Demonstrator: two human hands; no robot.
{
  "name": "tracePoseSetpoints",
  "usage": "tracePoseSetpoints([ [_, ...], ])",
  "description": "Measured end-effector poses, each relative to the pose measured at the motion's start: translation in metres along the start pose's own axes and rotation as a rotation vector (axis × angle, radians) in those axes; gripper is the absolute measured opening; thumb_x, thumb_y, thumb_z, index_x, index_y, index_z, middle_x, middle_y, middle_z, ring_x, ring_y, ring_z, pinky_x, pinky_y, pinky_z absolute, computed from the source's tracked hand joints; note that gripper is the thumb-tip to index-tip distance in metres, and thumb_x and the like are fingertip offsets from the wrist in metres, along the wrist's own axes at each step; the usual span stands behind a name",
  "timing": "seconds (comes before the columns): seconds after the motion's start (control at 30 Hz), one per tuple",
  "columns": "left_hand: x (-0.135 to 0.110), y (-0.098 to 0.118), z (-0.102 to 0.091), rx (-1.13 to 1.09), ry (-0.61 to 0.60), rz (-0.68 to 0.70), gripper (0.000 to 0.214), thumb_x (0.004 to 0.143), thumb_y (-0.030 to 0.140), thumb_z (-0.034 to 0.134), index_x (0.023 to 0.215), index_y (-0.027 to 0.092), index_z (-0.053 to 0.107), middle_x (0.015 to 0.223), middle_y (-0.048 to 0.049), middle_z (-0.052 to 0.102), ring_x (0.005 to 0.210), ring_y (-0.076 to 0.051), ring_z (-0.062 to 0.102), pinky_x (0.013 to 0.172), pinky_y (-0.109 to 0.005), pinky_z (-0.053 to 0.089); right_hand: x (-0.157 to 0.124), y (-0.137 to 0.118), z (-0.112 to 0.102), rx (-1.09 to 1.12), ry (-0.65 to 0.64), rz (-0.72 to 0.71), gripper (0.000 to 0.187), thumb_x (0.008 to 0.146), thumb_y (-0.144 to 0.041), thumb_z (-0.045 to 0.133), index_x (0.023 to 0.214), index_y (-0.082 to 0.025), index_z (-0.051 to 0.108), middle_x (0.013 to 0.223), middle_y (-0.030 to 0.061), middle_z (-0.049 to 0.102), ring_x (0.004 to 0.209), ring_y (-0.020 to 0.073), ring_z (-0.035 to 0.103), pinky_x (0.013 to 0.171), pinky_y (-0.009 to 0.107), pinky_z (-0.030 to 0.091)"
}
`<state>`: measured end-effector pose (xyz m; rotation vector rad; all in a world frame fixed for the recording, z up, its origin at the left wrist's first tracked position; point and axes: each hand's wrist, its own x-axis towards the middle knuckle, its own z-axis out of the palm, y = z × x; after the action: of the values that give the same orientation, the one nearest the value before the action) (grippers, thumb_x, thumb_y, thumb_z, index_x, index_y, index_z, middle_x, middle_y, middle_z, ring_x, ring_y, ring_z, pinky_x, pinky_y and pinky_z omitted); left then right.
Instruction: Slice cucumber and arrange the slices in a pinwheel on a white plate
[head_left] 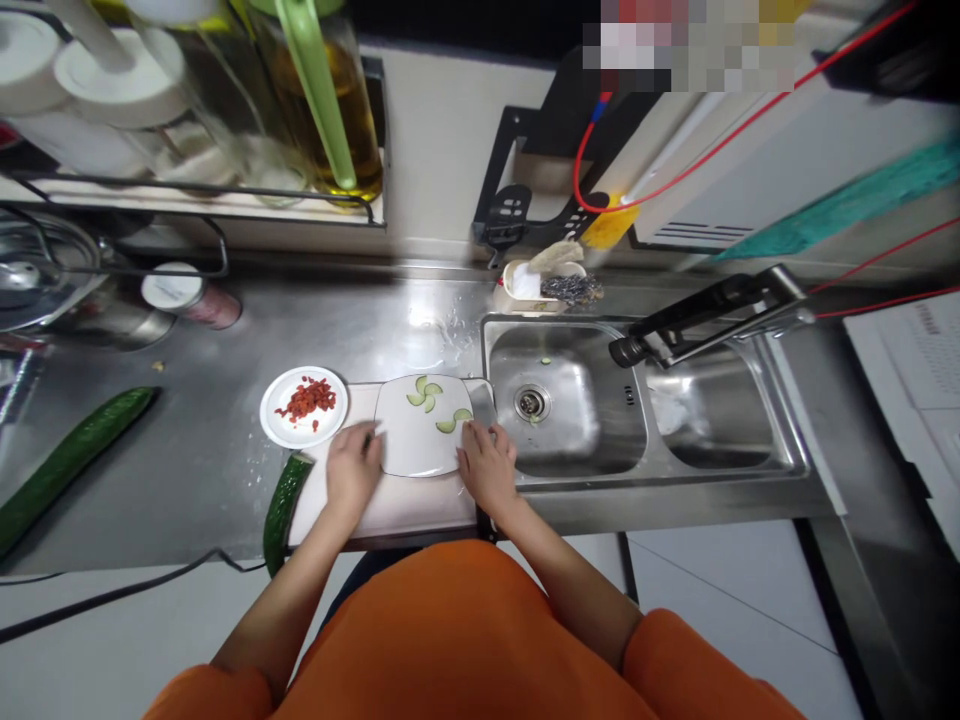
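A white squarish plate (pixel 416 450) lies on a white cutting board (pixel 420 508). Thin half-round cucumber slices (pixel 430 391) form a pinwheel near its far edge, and two more slices (pixel 445 427) lie to the right. My right hand (pixel 489 465) is at the plate's right rim, its fingertips pinched at the end of the outer slice (pixel 463 414). At the left rim, my left hand (pixel 352 472) is closed around a small dark piece, too small to name. A cut cucumber (pixel 283 510) lies beside my left wrist, partly over the board's edge.
A white dish (pixel 268 410) of chopped red bits stands left of the board. A long cucumber (pixel 75 460) lies farther left. To the right is a double steel sink (pixel 570 440) with a dark faucet (pixel 697 310) over it. Bottles (pixel 322 110) stand on a rack above.
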<state>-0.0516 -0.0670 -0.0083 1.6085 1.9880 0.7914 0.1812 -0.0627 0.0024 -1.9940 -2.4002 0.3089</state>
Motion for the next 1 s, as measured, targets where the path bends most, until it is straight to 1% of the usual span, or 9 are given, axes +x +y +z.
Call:
tracePoseSetpoints([
  [0.1,-0.006,-0.026,-0.019,0.149,0.043,-0.1,0.032,0.085,0.035,0.052,0.107,0.018,0.066,0.096,-0.0115,0.065,0.091,-0.025,0.059,0.088,-0.036,0.044,-0.005,-0.004,0.001,0.013,0.01,-0.023,0.039,0.094,-0.029,0.046,0.13,-0.019,0.056,0.132,0.0124,0.055,0.117,0.0321,0.039,0.09,0.045,0.034],
  [0.2,-0.011,-0.039,-0.024,0.26,0.035,-0.178,0.036,0.083,0.038,0.052,0.107,0.015,0.066,0.087,-0.0097,0.065,0.082,-0.024,0.059,0.082,-0.035,0.045,-0.008,-0.01,0.003,0.029,0.016,-0.05,0.037,0.094,-0.028,0.048,0.128,-0.02,0.058,0.131,0.0111,0.055,0.116,0.0313,0.039,0.089,0.044,0.035],
  [0.43,-0.007,-0.032,-0.02,0.215,0.014,-0.192,0.031,0.082,0.033,0.05,0.098,0.016,0.07,0.085,-0.0086,0.07,0.079,-0.022,0.061,0.08,-0.032,0.046,-0.013,-0.019,0.004,0.052,0.0,-0.078,0.035,0.093,-0.029,0.049,0.126,-0.023,0.058,0.131,0.0111,0.055,0.116,0.0304,0.04,0.089,0.043,0.035],
  [0.57,-0.004,-0.03,-0.02,0.214,0.019,-0.226,0.031,0.08,0.033,0.052,0.098,0.016,0.07,0.084,-0.0084,0.069,0.077,-0.022,0.061,0.078,-0.032,0.046,-0.014,-0.021,0.002,0.065,-0.013,-0.08,0.034,0.094,-0.029,0.05,0.126,-0.023,0.058,0.131,0.0114,0.055,0.117,0.0305,0.039,0.09,0.043,0.035],
  [0.67,-0.003,-0.03,-0.021,0.198,0.021,-0.266,0.027,0.078,0.034,0.054,0.093,0.018,0.068,0.079,-0.0059,0.067,0.072,-0.02,0.06,0.074,-0.03,0.045,-0.014,-0.023,0.0,0.091,-0.022,-0.071,0.033,0.093,-0.029,0.051,0.125,-0.023,0.059,0.131,0.0108,0.054,0.118,0.0307,0.039,0.089,0.043,0.034],
  [0.77,-0.001,-0.031,-0.023,0.138,0.005,-0.333,0.019,0.076,0.036,0.057,0.083,0.02,0.065,0.072,-0.001,0.065,0.067,-0.016,0.058,0.07,-0.028,0.043,-0.011,-0.026,-0.002,0.16,-0.034,-0.059,0.031,0.092,-0.026,0.053,0.122,-0.024,0.062,0.13,0.0095,0.056,0.119,0.0312,0.038,0.089,0.043,0.034],
  [0.87,0.002,-0.031,-0.027,-0.009,-0.043,-0.399,0.02,0.073,0.04,0.062,0.078,0.021,0.063,0.069,0.0018,0.063,0.063,-0.013,0.056,0.066,-0.025,0.042,-0.006,-0.031,-0.004,0.287,-0.068,-0.042,0.028,0.091,-0.024,0.054,0.117,-0.024,0.065,0.123,0.0085,0.06,0.118,0.0307,0.039,0.088,0.043,0.035],
  [0.93,0.004,-0.027,-0.03,-0.143,-0.097,-0.384,0.023,0.071,0.042,0.065,0.079,0.02,0.064,0.068,0.0025,0.062,0.06,-0.011,0.053,0.062,-0.023,0.04,0.001,-0.036,-0.005,0.393,-0.092,-0.039,0.028,0.09,-0.024,0.055,0.116,-0.024,0.066,0.115,0.0079,0.064,0.115,0.0292,0.042,0.086,0.04,0.036],
  [1.0,0.006,-0.017,-0.03,-0.272,-0.179,-0.326,0.025,0.069,0.043,0.066,0.078,0.019,0.064,0.066,0.0026,0.06,0.058,-0.01,0.05,0.059,-0.022,0.039,0.008,-0.04,-0.007,0.503,-0.106,-0.055,0.028,0.089,-0.024,0.056,0.115,-0.024,0.066,0.11,0.0071,0.066,0.111,0.0267,0.046,0.085,0.038,0.037],
])
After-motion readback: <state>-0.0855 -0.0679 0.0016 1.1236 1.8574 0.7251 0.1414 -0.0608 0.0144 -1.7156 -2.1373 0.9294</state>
